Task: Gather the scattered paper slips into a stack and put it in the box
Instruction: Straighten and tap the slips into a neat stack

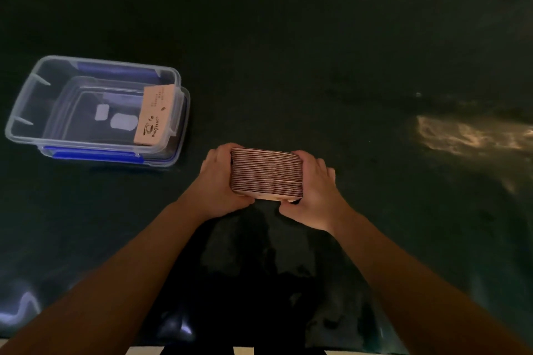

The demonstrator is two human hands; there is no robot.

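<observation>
**Stack in hand, box waiting**

Forearms: two, bare, reaching in from the near edge over a dark table (317, 52).

Left hand (219, 181): one, closed round the left end of the stack, thumb near its lower corner.

Right hand (314, 190): one, closed round the right end of the same stack, fingers wrapped over the far edge.

Stack of paper slips (266, 174): one, thick, held edge-up between the two hands, just above or on the table; which of the two cannot be told. Edges look squared. Slips too many and too fine to count.

Box (95, 112): one, clear plastic with blue clips, open, no lid in view, well apart from the stack to the far left.

Loose slip (154, 117): one, printed with a cup, leaning against the box's right inner wall.

Stray slips on the table: none seen.

Risk, judged: the stack is gripped only by its ends; slackened pressure during the carry to the box could let the middle slips bow and spill. The leaning slip may be caught under the stack and creased, or keep it from lying flat.
</observation>
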